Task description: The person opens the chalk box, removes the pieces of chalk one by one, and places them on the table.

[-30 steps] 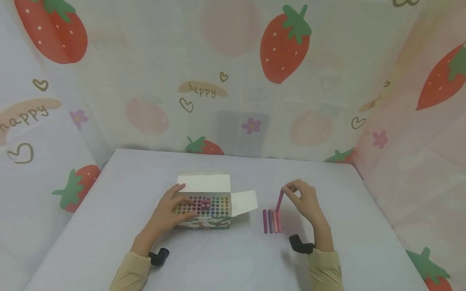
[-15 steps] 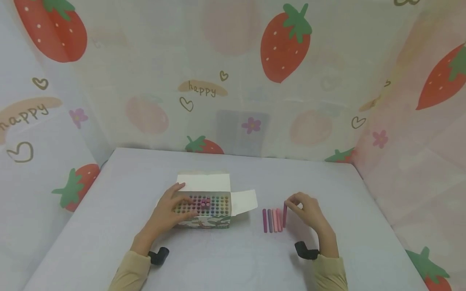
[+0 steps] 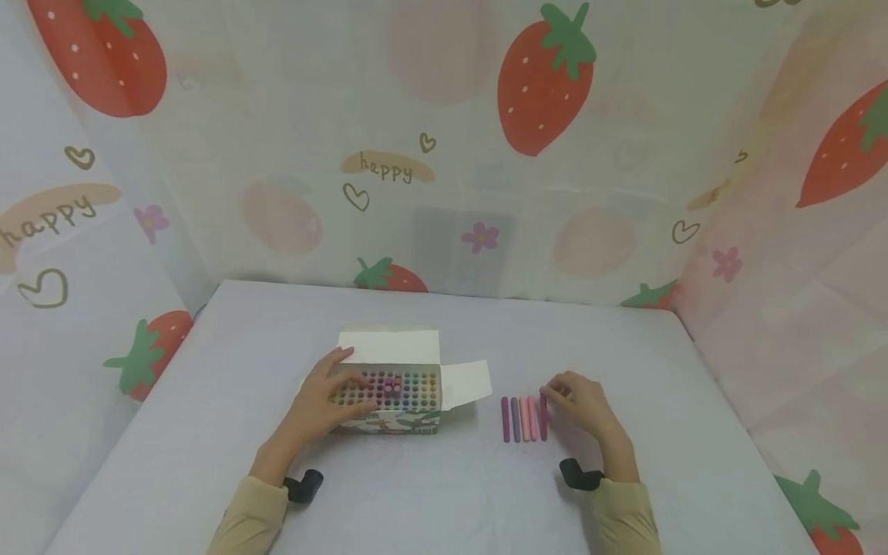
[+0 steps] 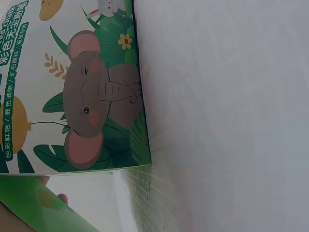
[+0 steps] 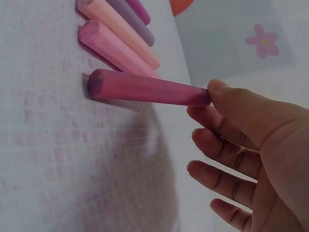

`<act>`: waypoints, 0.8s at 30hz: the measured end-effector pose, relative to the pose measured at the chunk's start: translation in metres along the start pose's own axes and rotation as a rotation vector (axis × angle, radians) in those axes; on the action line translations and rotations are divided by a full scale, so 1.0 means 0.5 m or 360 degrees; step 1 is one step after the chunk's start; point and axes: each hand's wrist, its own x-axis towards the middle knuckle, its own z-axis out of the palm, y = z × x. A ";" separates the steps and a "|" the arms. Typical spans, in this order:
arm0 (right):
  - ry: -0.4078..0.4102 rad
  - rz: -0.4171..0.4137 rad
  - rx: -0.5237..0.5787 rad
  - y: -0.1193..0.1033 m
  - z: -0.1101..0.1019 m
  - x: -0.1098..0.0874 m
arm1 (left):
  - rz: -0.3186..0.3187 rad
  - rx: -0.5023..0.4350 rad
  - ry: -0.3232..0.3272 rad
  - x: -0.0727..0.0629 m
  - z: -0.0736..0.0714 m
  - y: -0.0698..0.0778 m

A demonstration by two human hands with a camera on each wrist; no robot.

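Held stick: dark pink chalk stick, one end pinched between thumb and index finger of right hand; rest of it extended past the fingertips toward table. Contact of lower end can't be confirmed.
Other right fingers: bent loosely, held apart from the stick.
Row: pale pink stick, peach stick, grey-purple stick and magenta stick lined up just left of held one.
Chalk box: opened, set left of row; raised pink ends seen near middle.
Left hand: laid over box's left end, fingers spread.
Hidden: left-end chalks partly covered by left hand; that hand mostly blocked or cut off in left wrist view.
Cut off: grey-purple and magenta sticks, by right wrist view's top edge.
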 end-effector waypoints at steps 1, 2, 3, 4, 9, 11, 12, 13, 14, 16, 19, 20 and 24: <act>-0.0002 0.0015 -0.0014 0.000 0.002 0.002 | 0.0000 -0.0001 0.0001 0.000 0.000 0.000; -0.0005 0.0018 -0.0029 0.001 0.003 0.004 | 0.0000 0.0000 0.0000 -0.001 0.000 0.001; -0.0008 0.0024 -0.0040 0.001 0.004 0.005 | 0.0001 0.0000 0.0001 -0.001 -0.001 0.001; -0.0010 0.0021 -0.0049 0.000 0.005 0.007 | 0.0002 0.0000 0.0003 -0.001 -0.001 0.001; -0.0043 0.0028 -0.0090 0.000 0.011 0.011 | 0.0002 0.0008 0.0004 -0.002 -0.001 0.002; -0.0051 0.0035 -0.0102 0.001 0.013 0.013 | -0.0002 0.0013 0.0003 -0.002 -0.001 0.002; -0.0052 0.0037 -0.0108 0.003 0.015 0.014 | -0.0004 0.0011 0.0004 -0.002 -0.001 0.002; -0.0052 0.0038 -0.0115 0.004 0.016 0.014 | -0.0008 0.0010 0.0004 -0.002 -0.001 0.002; -0.0047 0.0034 -0.0122 0.005 0.018 0.015 | -0.0012 0.0009 0.0004 -0.002 -0.001 0.002; -0.0036 0.0024 -0.0134 0.007 0.020 0.016 | -0.0021 0.0005 0.0002 -0.002 -0.001 0.003; -0.0020 -0.0004 -0.0145 0.008 0.023 0.016 | -0.0031 0.0000 -0.0001 -0.003 -0.001 0.003; -0.0016 -0.0011 -0.0141 0.008 0.024 0.016 | -0.0034 -0.0003 -0.0002 -0.003 -0.001 0.003; -0.0007 -0.0022 -0.0129 0.008 0.025 0.015 | -0.0039 -0.0004 -0.0005 -0.004 -0.001 0.004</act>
